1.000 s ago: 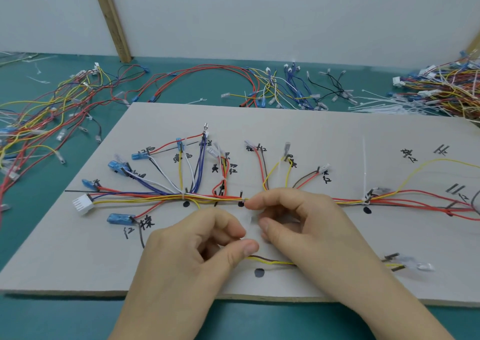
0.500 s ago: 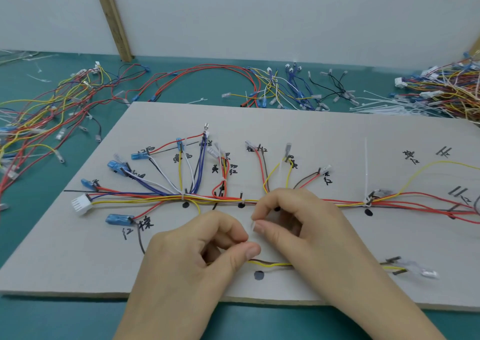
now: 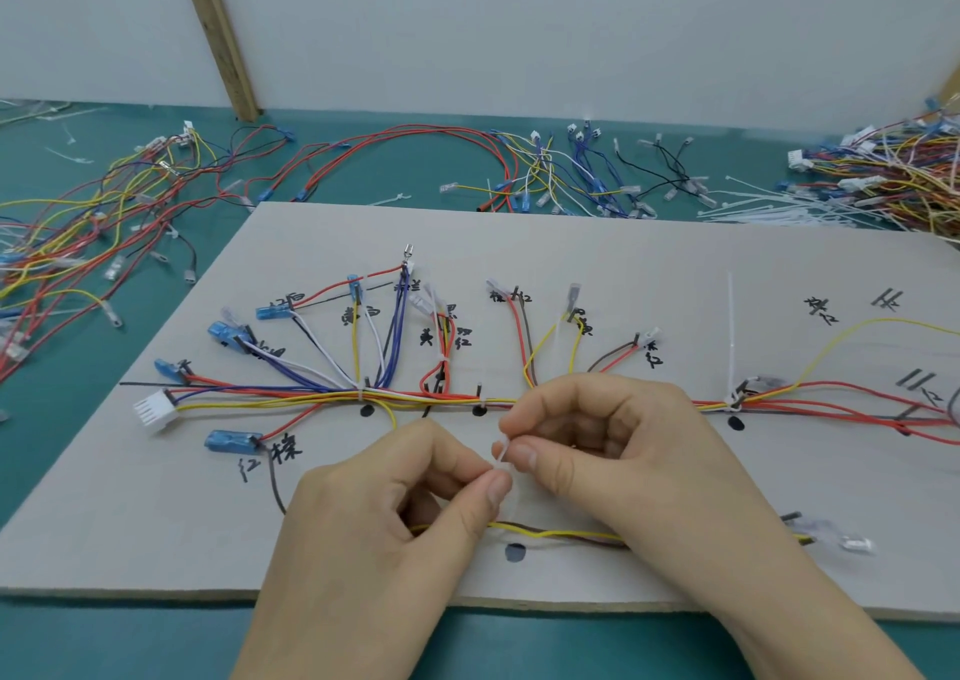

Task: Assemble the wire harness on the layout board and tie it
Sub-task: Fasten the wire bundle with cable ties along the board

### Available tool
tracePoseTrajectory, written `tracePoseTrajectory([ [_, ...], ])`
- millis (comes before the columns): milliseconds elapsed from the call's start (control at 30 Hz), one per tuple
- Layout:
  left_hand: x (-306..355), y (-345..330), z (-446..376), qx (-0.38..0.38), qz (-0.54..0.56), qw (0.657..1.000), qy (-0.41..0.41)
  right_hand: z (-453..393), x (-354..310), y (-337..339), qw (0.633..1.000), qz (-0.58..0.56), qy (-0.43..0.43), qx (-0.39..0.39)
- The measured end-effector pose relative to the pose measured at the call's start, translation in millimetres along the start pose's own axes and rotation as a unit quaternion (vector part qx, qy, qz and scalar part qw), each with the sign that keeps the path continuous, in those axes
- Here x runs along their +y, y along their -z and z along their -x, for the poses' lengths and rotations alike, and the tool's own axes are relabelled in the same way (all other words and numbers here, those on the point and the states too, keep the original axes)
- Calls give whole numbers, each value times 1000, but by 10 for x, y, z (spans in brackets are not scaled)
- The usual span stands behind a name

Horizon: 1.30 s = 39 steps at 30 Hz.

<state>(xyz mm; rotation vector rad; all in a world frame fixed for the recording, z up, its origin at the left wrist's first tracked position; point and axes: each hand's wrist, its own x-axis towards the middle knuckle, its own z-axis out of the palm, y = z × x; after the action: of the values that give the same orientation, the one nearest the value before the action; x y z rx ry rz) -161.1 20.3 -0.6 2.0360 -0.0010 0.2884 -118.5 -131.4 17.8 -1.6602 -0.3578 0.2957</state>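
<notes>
The grey layout board [image 3: 623, 242] carries a wire harness [image 3: 322, 396] of red, yellow, blue and white wires with blue and white connectors, fanned out along a horizontal trunk. A yellow and brown wire pair [image 3: 545, 531] runs near the board's front edge above a black dot. Over that pair, my left hand [image 3: 395, 513] and my right hand [image 3: 613, 450] both pinch a small white cable tie [image 3: 501, 456] between thumb and forefinger. Part of the tie is hidden by my fingers. Another white cable tie [image 3: 731, 336] stands upright on the trunk at the right.
Loose wire bundles [image 3: 93, 211] lie on the green table at the left, back [image 3: 571, 175] and far right [image 3: 893, 170]. A heap of white cable ties [image 3: 769, 211] lies behind the board at the right. A wooden post [image 3: 218, 40] leans against the wall.
Both hands have drawn slightly toward the board's front edge, away from the trunk. The white cable tie now shows between the fingertips.
</notes>
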Motion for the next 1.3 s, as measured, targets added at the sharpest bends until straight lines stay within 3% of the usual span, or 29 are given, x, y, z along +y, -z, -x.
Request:
tracePoseTrajectory([
  [1300, 8, -14, 1, 17, -20, 1000, -13, 3, -58, 3, 1000, -16, -9, -10],
])
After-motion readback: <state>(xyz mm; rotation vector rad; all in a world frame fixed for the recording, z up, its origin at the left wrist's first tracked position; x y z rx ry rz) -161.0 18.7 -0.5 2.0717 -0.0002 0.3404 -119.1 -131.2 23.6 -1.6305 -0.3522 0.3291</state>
